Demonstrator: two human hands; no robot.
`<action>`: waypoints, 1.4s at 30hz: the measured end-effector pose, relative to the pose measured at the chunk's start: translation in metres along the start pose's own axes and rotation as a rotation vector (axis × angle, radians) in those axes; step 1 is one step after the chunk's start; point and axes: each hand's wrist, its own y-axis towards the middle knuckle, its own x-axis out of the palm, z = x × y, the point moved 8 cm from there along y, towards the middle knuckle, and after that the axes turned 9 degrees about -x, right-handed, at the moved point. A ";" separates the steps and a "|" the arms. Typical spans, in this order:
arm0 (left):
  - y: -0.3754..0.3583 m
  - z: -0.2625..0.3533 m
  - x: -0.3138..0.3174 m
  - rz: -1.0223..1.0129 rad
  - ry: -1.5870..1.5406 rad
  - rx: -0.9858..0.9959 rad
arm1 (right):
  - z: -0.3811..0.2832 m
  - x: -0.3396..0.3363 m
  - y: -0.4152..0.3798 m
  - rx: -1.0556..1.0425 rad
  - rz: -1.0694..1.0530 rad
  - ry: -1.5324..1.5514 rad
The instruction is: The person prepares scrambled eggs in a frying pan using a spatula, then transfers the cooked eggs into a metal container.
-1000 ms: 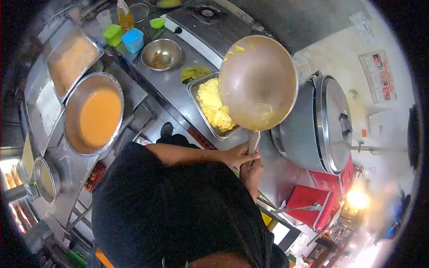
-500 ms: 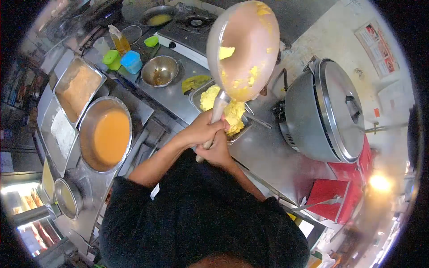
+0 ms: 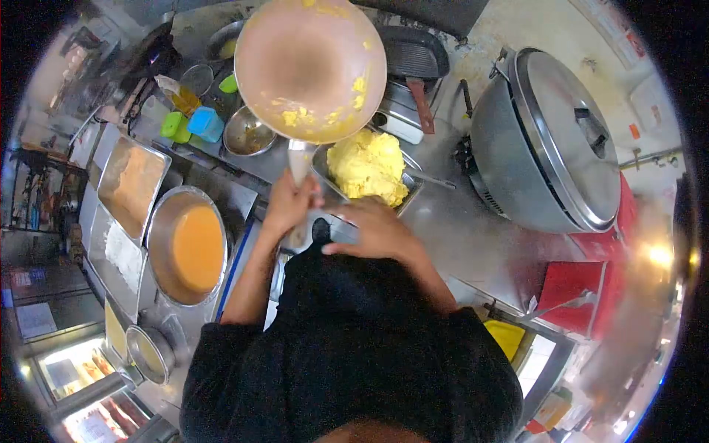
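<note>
My left hand (image 3: 288, 201) is wrapped round the handle of a large frying pan (image 3: 310, 70). The pan's pale inside faces me, with bits of yellow scrambled egg stuck near the rim. Off the handle, my right hand (image 3: 373, 230) has its thumb and fingers apart and holds nothing. Just beyond it, a heap of scrambled egg (image 3: 365, 166) fills a metal tray (image 3: 413, 193). A utensil's metal handle (image 3: 436, 179) sticks out over the tray's right side.
A big lidded metal pot (image 3: 532, 148) stands at the right. A ridged grill pan (image 3: 413, 55) sits at the back. On the left are a bowl of orange liquid (image 3: 199, 247), trays of orange crumbs (image 3: 133, 181) and white powder (image 3: 122, 258), and a small steel bowl (image 3: 249, 133).
The frying pan has swung left and away from above the egg tray, uncovering the egg and the grill pan. My right hand has let go of the handle; my left still grips it.
</note>
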 end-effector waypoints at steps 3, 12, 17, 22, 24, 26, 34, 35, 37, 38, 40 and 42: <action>0.010 -0.055 -0.025 -0.071 0.036 -0.332 | 0.085 -0.047 -0.085 0.546 0.354 -0.364; -0.025 -0.093 -0.037 0.112 0.227 0.071 | 0.231 -0.027 -0.154 0.758 -0.179 -0.454; -0.019 -0.097 -0.029 0.111 -0.004 -0.046 | 0.170 -0.022 -0.120 0.720 -0.162 -0.438; -0.004 -0.077 -0.046 0.118 0.068 -0.084 | 0.089 0.001 -0.063 0.711 -0.220 -0.651; 0.004 -0.077 -0.049 0.107 0.046 -0.059 | 0.065 0.019 -0.045 0.744 -0.184 -0.661; 0.011 -0.078 -0.051 0.116 0.008 -0.022 | 0.049 0.021 -0.044 0.776 -0.137 -0.674; 0.047 -0.115 -0.054 0.023 -0.116 -0.071 | 0.023 -0.030 -0.094 0.908 -0.139 -0.736; 0.047 -0.110 -0.052 -0.023 -0.198 -0.139 | 0.017 -0.034 -0.091 0.961 -0.144 -0.694; 0.050 -0.109 -0.047 -0.080 -0.279 -0.207 | 0.008 -0.038 -0.082 1.024 -0.148 -0.651; 0.053 -0.109 -0.049 -0.067 -0.259 -0.182 | 0.005 -0.040 -0.074 1.032 -0.137 -0.677; 0.061 -0.110 -0.054 -0.055 -0.229 -0.148 | -0.001 -0.047 -0.060 1.042 -0.115 -0.698; 0.067 -0.109 -0.057 -0.061 -0.281 -0.043 | -0.011 -0.059 -0.049 0.995 -0.114 -0.778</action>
